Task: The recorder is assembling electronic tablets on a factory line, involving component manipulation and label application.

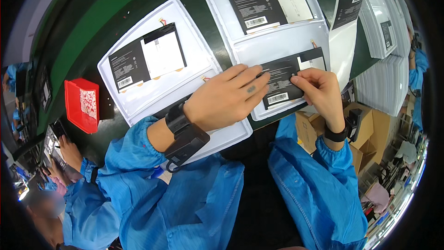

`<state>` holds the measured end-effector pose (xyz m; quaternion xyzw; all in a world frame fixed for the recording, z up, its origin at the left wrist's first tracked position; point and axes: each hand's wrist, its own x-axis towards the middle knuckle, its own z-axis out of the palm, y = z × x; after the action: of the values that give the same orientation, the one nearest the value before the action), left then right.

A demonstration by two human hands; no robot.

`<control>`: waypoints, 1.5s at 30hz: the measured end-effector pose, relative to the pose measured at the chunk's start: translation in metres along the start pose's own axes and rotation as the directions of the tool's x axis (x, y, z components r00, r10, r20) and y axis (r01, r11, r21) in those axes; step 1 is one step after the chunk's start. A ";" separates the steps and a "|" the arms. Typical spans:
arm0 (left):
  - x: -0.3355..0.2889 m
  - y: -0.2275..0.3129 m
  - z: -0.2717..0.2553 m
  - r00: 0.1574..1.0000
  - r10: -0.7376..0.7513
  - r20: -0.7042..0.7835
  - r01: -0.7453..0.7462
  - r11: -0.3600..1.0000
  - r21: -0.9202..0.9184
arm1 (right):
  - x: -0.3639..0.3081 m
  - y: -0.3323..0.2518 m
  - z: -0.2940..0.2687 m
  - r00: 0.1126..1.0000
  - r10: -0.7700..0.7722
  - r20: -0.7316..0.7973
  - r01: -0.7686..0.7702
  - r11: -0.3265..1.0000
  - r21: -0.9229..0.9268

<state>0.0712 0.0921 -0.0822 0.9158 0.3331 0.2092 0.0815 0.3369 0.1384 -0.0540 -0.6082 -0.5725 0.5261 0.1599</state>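
Note:
A flat battery pack point(311, 59) with a black printed label point(278, 98) and a white part lies in the lower section of the right white tray point(259, 48). My left hand point(229, 96) rests over the label's left end, fingers stretched out and lying flat. At the label's right edge, my right hand point(319, 90) has its thumb and fingers pinched together. Whatever lies between those fingertips is hidden. Another labelled battery pack point(273, 7) occupies the tray's upper section, and a third battery pack point(148, 58) sits in the left white tray point(171, 11). Short coloured wires stick out from the packs.
A backing sheet with black labels point(348, 7) hangs at the right. Behind it rise stacked white trays point(381, 81), with an open cardboard box point(370, 129) below. A red bin point(71, 106) stands on the green tabletop point(92, 23). At the left, a co-worker's hands point(69, 153) work.

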 end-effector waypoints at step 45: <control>0.035 -0.031 -0.055 0.982 0.188 0.034 -0.162 0.912 -0.376 | 0.022 0.010 -0.068 0.619 -0.591 -0.518 0.415 0.805 -0.423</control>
<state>0.0535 0.1390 -0.0298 0.9165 0.2013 0.2432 0.2457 0.3940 0.1821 -0.0450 -0.5756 -0.6975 0.1451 0.4013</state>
